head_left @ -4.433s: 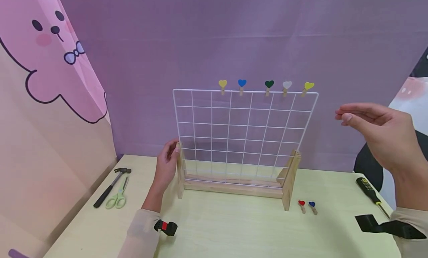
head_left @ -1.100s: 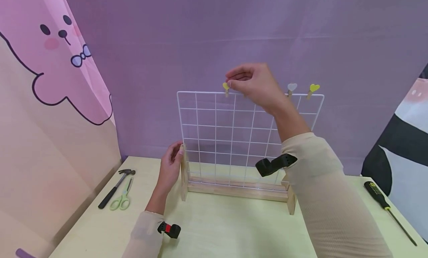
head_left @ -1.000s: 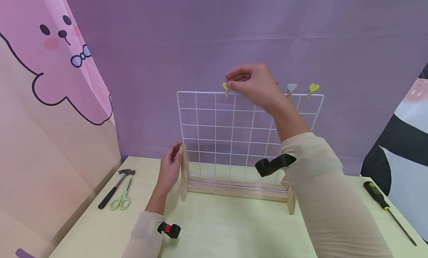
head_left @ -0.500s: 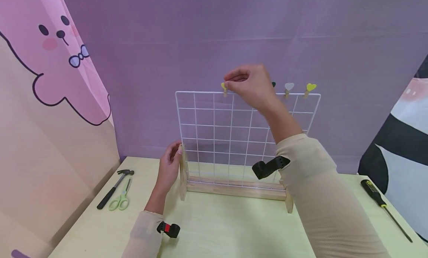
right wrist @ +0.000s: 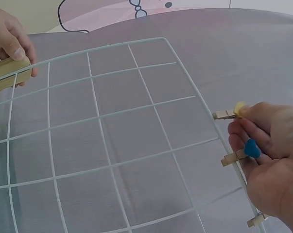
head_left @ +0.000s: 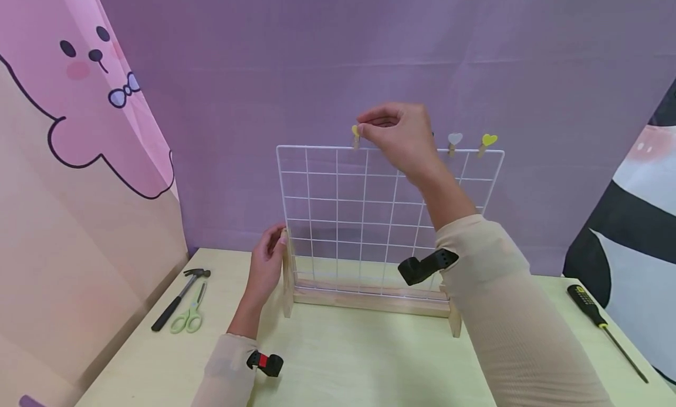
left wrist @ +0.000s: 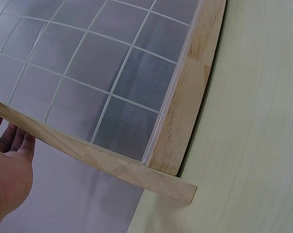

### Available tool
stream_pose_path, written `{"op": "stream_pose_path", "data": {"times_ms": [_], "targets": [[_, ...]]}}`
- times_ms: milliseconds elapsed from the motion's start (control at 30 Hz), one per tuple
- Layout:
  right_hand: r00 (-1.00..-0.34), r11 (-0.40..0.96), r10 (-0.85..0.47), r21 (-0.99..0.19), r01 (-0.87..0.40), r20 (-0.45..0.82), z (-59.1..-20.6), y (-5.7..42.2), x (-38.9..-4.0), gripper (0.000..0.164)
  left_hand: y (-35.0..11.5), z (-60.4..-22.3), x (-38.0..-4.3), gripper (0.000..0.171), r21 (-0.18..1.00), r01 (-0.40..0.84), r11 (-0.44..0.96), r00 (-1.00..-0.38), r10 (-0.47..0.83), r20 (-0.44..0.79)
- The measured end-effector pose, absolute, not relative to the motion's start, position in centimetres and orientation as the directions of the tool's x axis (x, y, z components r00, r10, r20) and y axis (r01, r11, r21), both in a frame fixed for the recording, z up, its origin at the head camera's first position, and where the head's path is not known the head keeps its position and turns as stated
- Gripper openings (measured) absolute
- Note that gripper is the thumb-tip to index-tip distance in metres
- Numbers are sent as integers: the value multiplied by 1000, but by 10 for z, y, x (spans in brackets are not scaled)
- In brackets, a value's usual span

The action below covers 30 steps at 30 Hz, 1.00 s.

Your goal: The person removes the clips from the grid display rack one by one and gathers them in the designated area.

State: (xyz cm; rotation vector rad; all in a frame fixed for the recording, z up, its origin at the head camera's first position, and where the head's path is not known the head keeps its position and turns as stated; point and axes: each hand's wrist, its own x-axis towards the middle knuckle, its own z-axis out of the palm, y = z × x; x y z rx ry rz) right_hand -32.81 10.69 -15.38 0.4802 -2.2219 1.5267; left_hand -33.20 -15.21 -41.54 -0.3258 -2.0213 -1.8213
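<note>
In the head view, my right hand (head_left: 404,137) pinches a small wooden clothespin with a yellow heart (head_left: 355,131) at the top wire of the white wire grid (head_left: 364,199). From the right wrist, the tip of this clothespin (right wrist: 226,115) appears right at the wire; whether it still clips it, I cannot tell. Beside it a blue-heart clothespin (right wrist: 251,148) sits on the same wire under my fingers. My left hand (head_left: 266,263) holds the top of the left wooden upright (left wrist: 97,158) of the stand. White-heart (head_left: 455,139) and bright yellow-heart (head_left: 489,139) clothespins stand farther right.
A hammer (head_left: 179,299) and green-handled scissors (head_left: 187,320) lie on the table's left side. At the right edge lies a black and yellow screwdriver (head_left: 586,304). The stand's wooden base bar (head_left: 369,301) rests on the pale table (head_left: 359,360); a purple cloth (head_left: 237,102) hangs behind.
Since the oldest frame, my right hand has come from the right to the yellow-heart clothespin on the left. In the last half second that clothespin has risen slightly. My left hand keeps its hold.
</note>
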Motion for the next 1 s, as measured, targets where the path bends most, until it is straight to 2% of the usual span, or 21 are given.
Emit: {"op": "stream_pose_path", "data": {"times_ms": [300,600,833,1000], "targets": [[-809,195,-52,-788,-584,586,-152,116,-322,18,-151,-415,-332,37,892,436,120,-889,-94,448],[-813,183,-66,-794,-580,579,-150,133,-310,22,-152,-415,-332,37,894,431,124,-891,-102,443],[-800,72,-64,-797,-600,597,-156,143,-307,14,-153,-415,-331,37,899,419,126,-897,-98,431],[-796,113,-81,-788,-605,600,-156,151,-297,17,-150,-414,-333,36,902,415,118,-899,-103,427]]}}
